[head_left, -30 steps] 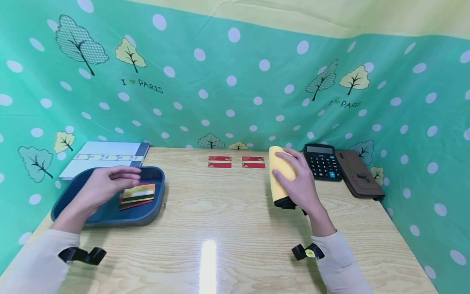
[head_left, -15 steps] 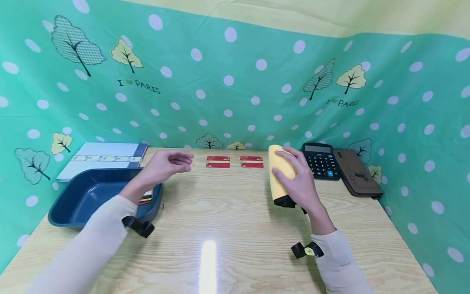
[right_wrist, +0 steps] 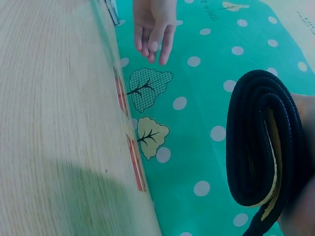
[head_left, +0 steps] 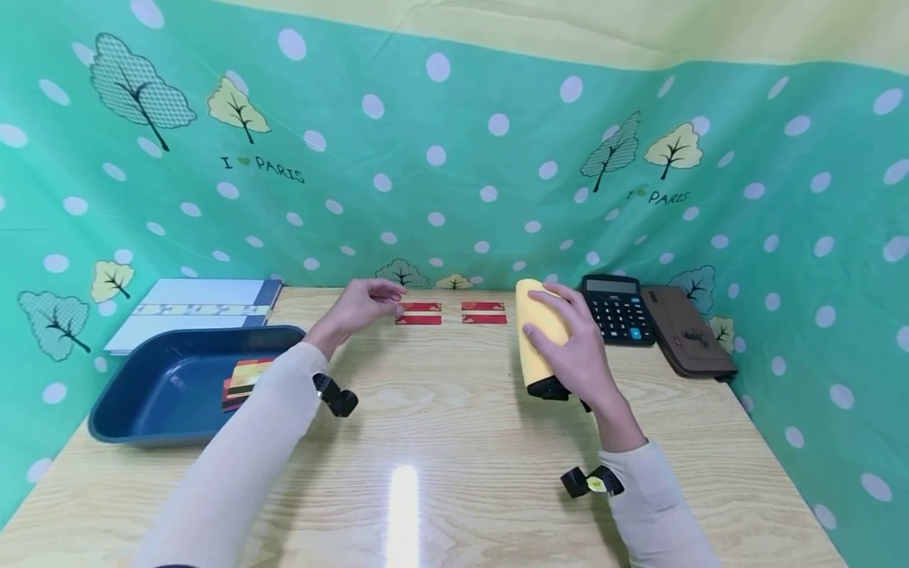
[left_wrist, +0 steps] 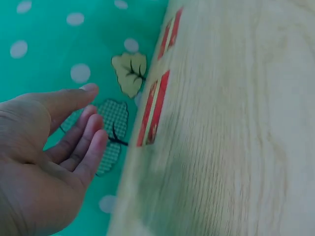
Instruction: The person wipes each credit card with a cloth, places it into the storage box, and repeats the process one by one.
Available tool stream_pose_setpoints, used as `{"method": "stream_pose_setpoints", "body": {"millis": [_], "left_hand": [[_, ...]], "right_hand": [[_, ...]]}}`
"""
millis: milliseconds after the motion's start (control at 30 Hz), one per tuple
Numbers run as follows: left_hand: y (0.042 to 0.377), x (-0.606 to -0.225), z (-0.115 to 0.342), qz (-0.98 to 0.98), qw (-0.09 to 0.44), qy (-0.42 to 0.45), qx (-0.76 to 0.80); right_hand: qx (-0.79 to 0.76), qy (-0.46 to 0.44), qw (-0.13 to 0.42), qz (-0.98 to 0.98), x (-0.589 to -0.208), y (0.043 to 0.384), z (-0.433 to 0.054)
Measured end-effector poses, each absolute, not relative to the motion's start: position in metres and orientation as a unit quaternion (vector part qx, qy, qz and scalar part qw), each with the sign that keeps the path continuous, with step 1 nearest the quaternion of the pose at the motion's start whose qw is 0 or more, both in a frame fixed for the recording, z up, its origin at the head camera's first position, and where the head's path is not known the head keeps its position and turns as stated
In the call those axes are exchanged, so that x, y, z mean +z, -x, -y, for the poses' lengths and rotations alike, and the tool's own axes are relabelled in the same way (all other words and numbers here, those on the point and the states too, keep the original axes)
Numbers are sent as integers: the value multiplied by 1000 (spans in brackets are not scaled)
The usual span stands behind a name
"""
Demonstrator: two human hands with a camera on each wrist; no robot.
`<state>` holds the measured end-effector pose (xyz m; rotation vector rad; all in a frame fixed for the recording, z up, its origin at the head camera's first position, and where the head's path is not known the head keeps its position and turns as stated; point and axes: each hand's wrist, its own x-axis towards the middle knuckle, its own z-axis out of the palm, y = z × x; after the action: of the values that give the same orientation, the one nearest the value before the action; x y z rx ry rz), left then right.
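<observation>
My left hand (head_left: 360, 306) hovers just left of a pair of flat red strips (head_left: 417, 320) at the table's back edge, thumb apart from loosely bent fingers. Nothing lies between its fingers in the left wrist view. A second pair of red strips (head_left: 484, 319) lies to the right of the first. My right hand (head_left: 578, 345) grips a yellow roll (head_left: 534, 335) with black edging, held upright over the table. From the right wrist, the roll's black end (right_wrist: 246, 140) shows several wound layers and a bit of yellow inside. The palm side of this hand is hidden.
A blue tray (head_left: 152, 422) with several bank cards (head_left: 248, 377) stands at left, partly behind my left sleeve. Behind it lies a white-and-blue folder (head_left: 199, 304). A black calculator (head_left: 619, 312) and a brown zip wallet (head_left: 690, 335) lie at back right, by the green curtain (head_left: 440, 158).
My left hand has moved from above the blue tray rightward to beside the left red strips. The right hand has kept its grip on the yellow roll. The head view has shifted slightly.
</observation>
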<state>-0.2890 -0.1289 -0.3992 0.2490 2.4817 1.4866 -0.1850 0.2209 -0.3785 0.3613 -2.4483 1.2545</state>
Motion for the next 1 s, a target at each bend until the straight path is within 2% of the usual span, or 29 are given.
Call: {"method": "stream_pose_setpoints", "body": {"millis": [400,567,1000], "left_hand": [[308,-430,135,-855,140,-27,498],[310,-442,138,-865,132,-38,482],[317,-447,126,-875,157,-49,455]], "right_hand": [[446,-141,182,865,-383,186,-217],[449,-144,182,863,-382,187,-216],[448,-148,186,862,-382,186,-219]]}}
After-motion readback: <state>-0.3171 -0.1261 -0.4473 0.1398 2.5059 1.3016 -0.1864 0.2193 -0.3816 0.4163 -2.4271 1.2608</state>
